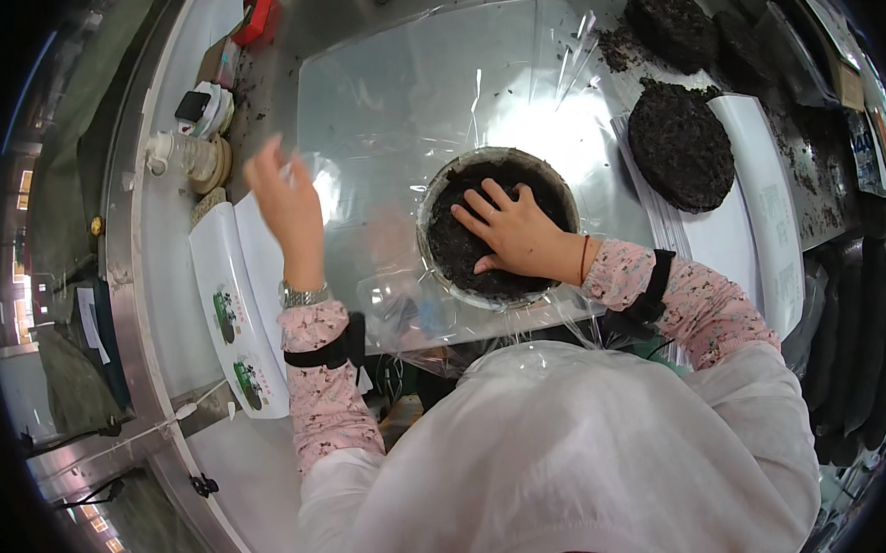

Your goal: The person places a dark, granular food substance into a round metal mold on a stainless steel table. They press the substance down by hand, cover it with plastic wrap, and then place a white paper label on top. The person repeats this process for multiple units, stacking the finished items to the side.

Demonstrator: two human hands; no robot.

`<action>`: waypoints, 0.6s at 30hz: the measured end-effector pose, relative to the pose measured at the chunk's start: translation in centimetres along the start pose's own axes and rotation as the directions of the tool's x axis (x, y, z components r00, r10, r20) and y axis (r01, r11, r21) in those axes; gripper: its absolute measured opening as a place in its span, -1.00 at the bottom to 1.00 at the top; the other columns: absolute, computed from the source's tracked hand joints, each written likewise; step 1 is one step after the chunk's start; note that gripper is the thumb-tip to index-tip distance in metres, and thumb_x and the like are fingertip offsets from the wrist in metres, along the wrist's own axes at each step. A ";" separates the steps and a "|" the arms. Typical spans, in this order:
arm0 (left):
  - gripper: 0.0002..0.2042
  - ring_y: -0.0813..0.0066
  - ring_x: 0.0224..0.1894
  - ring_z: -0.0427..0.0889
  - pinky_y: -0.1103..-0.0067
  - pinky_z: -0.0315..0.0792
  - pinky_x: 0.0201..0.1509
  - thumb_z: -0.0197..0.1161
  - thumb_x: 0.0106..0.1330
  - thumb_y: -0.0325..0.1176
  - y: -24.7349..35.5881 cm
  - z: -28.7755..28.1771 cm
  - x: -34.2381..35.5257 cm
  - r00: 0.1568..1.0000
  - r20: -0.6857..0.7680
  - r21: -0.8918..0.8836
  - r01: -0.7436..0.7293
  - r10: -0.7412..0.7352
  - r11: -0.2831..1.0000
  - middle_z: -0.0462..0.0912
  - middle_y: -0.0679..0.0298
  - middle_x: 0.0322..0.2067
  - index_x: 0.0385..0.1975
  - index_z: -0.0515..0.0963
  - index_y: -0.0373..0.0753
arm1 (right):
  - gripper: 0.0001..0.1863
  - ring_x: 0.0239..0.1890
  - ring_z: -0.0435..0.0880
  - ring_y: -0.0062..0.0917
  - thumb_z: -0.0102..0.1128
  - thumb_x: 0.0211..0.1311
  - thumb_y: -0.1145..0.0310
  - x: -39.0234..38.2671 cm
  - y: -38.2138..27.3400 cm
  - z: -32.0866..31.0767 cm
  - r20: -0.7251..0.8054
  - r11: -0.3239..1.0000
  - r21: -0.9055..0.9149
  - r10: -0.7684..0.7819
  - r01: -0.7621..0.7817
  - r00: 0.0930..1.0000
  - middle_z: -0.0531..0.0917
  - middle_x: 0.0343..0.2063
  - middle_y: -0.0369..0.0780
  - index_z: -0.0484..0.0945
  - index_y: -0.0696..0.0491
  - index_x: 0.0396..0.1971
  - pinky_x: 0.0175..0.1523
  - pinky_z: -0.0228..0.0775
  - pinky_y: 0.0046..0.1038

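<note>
My right hand (523, 232) lies with spread fingers on a dark, crumbly mass (461, 245) inside a round, pale-rimmed mould (430, 217). Clear plastic film (404, 304) shows around the mould and along the near table edge. Raised over the left part of the table, my left hand (289, 209) is empty, its fingers apart and slightly blurred. It is nearest to a stack of white printed bags (235, 322). A round dark cake (681, 146) rests on another stack of white sheets or bags (767, 189) at the right.
A clear sheet (374, 110) covers the metal table's middle. More dark cakes (670, 24) sit at the far right among scattered crumbs. Along the left edge stand a clear bottle (181, 155), rolls of tape (219, 166) and a red object (257, 16). Dark filled bags (852, 335) are at the right.
</note>
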State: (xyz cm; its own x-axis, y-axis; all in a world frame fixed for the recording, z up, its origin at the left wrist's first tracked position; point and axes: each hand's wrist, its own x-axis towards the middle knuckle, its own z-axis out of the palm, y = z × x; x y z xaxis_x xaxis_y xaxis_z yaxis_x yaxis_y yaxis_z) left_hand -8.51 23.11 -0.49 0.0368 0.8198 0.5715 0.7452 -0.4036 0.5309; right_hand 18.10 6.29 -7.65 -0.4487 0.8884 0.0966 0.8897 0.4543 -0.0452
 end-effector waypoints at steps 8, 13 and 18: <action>-0.51 0.09 -0.07 0.71 0.31 0.54 0.05 0.36 0.38 0.04 8.4 13.8 2.0 0.692 0.710 0.035 -0.223 0.133 0.974 0.73 -0.01 -0.08 0.00 0.63 -0.32 | 0.01 0.36 0.32 -0.15 0.38 0.04 -0.31 0.2 -0.4 -0.5 -0.024 0.999 0.021 -0.047 0.047 0.999 0.42 0.32 -0.12 0.37 -0.03 0.43 0.09 0.42 0.02; -0.67 0.21 -0.20 0.70 0.34 0.50 -0.19 0.36 0.37 -0.05 11.5 9.4 1.4 0.793 0.602 -0.159 0.001 0.096 0.987 0.72 0.06 -0.22 -0.15 0.64 -0.22 | 0.00 0.35 0.34 -0.16 0.39 0.02 -0.30 0.0 0.1 -0.4 -0.017 0.999 0.031 0.004 -0.004 1.000 0.42 0.32 -0.15 0.39 -0.03 0.41 0.06 0.44 0.02; -0.72 0.09 0.10 0.65 0.33 0.51 0.13 0.25 0.45 -0.28 7.3 11.1 1.3 0.929 0.118 -0.011 -0.353 0.352 0.936 0.67 0.09 0.07 0.08 0.61 -0.20 | -0.12 0.29 0.46 -0.20 0.46 0.09 -0.17 0.3 -0.2 -2.0 0.001 0.993 0.112 -0.023 0.023 1.000 0.51 0.25 -0.14 0.46 0.01 0.34 0.08 0.48 -0.08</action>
State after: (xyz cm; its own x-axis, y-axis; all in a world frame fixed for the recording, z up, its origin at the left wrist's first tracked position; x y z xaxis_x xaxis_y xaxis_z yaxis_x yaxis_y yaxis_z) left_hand 4.37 25.81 -2.85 0.3751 0.6673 0.6435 0.6769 -0.6714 0.3016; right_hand 17.99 6.35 -5.65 -0.4691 0.8779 0.0965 0.8642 0.4788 -0.1545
